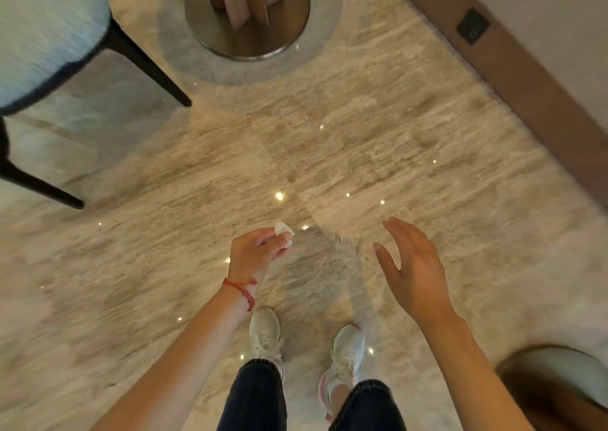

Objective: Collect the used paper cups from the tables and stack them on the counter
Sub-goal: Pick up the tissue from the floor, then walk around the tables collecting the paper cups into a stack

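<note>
No paper cup is in view, nor any counter. My left hand, with a red string bracelet on its wrist, pinches a small crumpled white tissue between its fingers. My right hand hovers over the floor with relaxed, spread fingers and holds nothing. Both hands are held out in front of my legs above a polished beige marble floor. My white sneakers and dark jeans show below.
A pale blue upholstered chair with black legs stands at the upper left. A round metal table base with a wooden column is at the top centre. A brown baseboard runs along the right wall. A rounded seat shows at the bottom right.
</note>
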Available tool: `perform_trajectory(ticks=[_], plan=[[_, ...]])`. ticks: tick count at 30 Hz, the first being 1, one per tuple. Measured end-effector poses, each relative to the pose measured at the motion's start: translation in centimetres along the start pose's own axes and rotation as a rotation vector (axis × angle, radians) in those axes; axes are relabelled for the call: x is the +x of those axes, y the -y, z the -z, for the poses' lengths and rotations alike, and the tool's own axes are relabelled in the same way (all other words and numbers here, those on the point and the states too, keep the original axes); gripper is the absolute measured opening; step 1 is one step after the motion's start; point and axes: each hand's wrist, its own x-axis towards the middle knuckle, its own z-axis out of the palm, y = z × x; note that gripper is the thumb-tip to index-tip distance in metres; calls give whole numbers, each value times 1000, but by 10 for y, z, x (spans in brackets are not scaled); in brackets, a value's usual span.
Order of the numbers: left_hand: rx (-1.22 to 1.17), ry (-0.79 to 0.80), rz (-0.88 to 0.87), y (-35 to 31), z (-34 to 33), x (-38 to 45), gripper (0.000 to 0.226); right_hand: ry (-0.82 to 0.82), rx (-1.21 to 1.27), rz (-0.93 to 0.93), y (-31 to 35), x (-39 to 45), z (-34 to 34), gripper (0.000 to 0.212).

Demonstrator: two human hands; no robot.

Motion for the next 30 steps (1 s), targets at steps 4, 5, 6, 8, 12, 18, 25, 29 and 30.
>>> perform_trajectory(ticks=[4, 5, 6, 8, 12, 18, 25, 29, 30], plan=[[-32, -3, -78, -82, 11, -62, 31, -26, 32, 2, 63, -16, 70, 41], [-31, 1, -100, -102, 13, -77, 31, -36, 36, 6, 79, -20, 87, 41], [-37, 5, -120, -121, 16, -91, 30, -48, 40, 7, 95, -25, 102, 41], [-64, 8, -161, -158, 21, -118, 23, -81, 50, 20, 125, -33, 130, 40], [-94, 13, -245, -216, 37, -161, 6, -116, 77, 23, 179, -43, 175, 41], [-146, -6, -301, -268, 62, -198, 5, -139, 55, 54, 236, -50, 212, 43], [-158, -7, -268, -297, 74, -199, 9, -203, 13, 83, 270, -34, 229, 43], [-157, 2, -266, -318, 66, -182, 11, -229, 13, 99, 274, -6, 240, 43], [-160, 2, -267, -325, 64, -175, 12, -228, 17, 99, 273, 3, 242, 43]])
